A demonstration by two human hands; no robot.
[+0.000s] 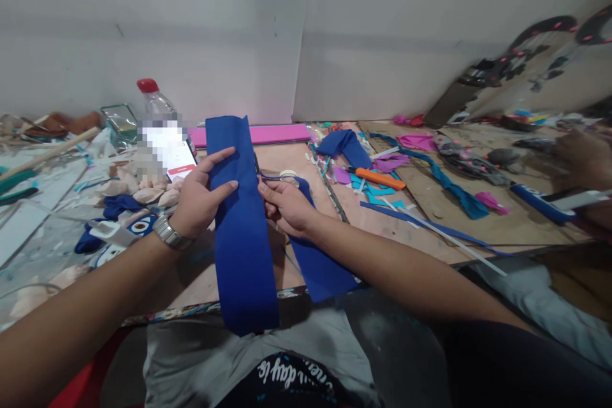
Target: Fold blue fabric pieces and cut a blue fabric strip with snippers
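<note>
A wide, royal-blue strip of sheet material (pixel 241 242) stands upright before me and hangs down over the table's front edge. My left hand (pixel 201 194), with a metal watch at the wrist, grips its left side, thumb and a finger lying across the front. At the strip's right edge, the fingers of my right hand (pixel 282 204) are pinched together. A small dark thing shows just above them; its kind is unclear. Under my right forearm lies another blue piece (pixel 320 268), and a thin blue band curves behind the hand.
A lit phone (pixel 174 150) leans near a red-capped bottle (pixel 155 99) at back left. A pink strip (pixel 280 134) lies along the wall. An orange cutter (pixel 380 178) rests among scraps on the right. Another person's blurred hand (pixel 590 166) is at far right by a blue-and-white tool (pixel 542 203).
</note>
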